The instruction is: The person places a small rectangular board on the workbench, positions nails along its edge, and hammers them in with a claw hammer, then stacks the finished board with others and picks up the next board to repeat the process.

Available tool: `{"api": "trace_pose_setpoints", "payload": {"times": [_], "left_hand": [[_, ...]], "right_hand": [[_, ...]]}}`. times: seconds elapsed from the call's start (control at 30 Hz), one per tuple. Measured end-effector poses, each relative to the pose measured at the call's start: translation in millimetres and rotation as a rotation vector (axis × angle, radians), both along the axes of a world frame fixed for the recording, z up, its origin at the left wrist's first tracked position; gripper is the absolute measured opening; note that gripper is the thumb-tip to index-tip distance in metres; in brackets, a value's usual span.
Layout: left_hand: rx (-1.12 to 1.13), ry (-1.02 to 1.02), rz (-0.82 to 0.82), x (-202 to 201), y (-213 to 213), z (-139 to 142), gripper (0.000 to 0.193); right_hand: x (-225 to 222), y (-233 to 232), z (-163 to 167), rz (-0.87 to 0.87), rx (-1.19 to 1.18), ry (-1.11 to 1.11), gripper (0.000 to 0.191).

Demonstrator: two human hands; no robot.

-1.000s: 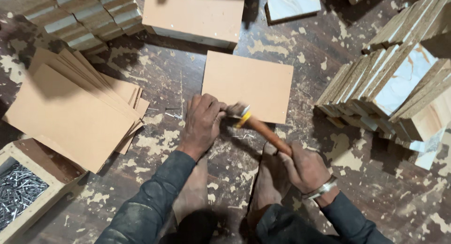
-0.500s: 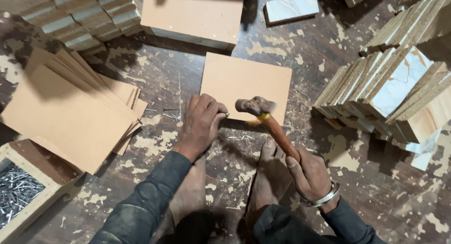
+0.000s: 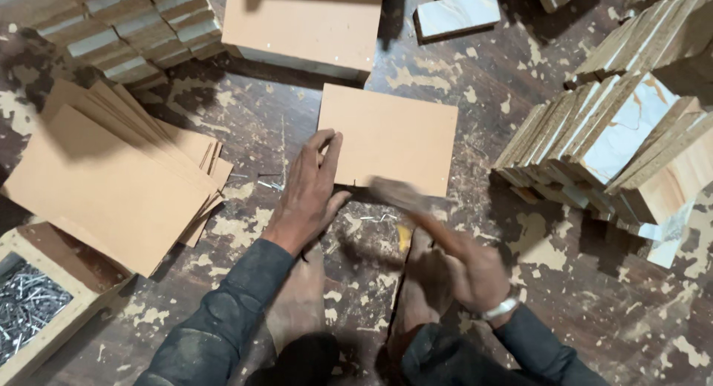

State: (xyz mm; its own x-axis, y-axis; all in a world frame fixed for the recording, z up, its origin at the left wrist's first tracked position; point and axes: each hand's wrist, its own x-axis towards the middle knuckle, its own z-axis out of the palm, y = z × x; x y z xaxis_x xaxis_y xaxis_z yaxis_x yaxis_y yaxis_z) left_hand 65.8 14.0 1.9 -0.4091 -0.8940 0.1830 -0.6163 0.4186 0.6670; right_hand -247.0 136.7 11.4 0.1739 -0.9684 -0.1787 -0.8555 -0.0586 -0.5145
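Tan fibreboard, a flat rectangular panel (image 3: pixel 390 137), lies on the worn, paint-flecked floor (image 3: pixel 312 111) straight ahead of the person. The left hand (image 3: pixel 310 193) rests on the floor at the panel's near-left corner, fingers stretched forward and touching that edge, its grip loose and wrapped around nothing. The right hand (image 3: pixel 471 271), with a metal watch at the wrist, has its grip closed round the wooden handle of a hammer (image 3: pixel 405 204); the hammer is smeared by motion blur, its head just at the panel's near edge, and whether it touches the board cannot be told. Two bare feet (image 3: pixel 297 304) sit between the arms. A few small nails lie scattered on the floor near the left fingers. To the left, a fanned stack of boards (image 3: pixel 111 182) of the same tan colour lies flat, and a wooden tray of nails (image 3: pixel 30 304) sits at the lower-left corner. A larger tan-topped box (image 3: pixel 304 22) stands beyond the panel. On the right, leaning framed pieces (image 3: pixel 616 141) with marbled faces stand in a row.
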Motion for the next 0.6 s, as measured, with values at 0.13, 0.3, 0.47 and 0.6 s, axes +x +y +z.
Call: {"api": "trace_pose_setpoints", "payload": {"times": [0.13, 0.3, 0.47, 0.6], "left_hand": [[0.012, 0.012, -0.001, 1.8, -0.7, 1.3, 0.101], [0.000, 0.045, 0.020, 2.1, -6.0, 1.7, 0.095], [0.003, 0.053, -0.003, 4.5, -8.7, 3.5, 0.095], [0.079, 0.055, -0.023, 4.1, -9.3, 2.7, 0.097]], "right_hand": [[10.4, -5.4, 15.4, -0.108, 0.187, -0.014, 0.027], [21.1, -9.7, 30.6, 0.093, -0.287, -0.183, 0.031], [27.5, -21.8, 24.2, -0.058, 0.232, 0.162, 0.035], [15.8, -7.1, 35.3, -0.096, -0.055, -0.127, 0.031]]}}
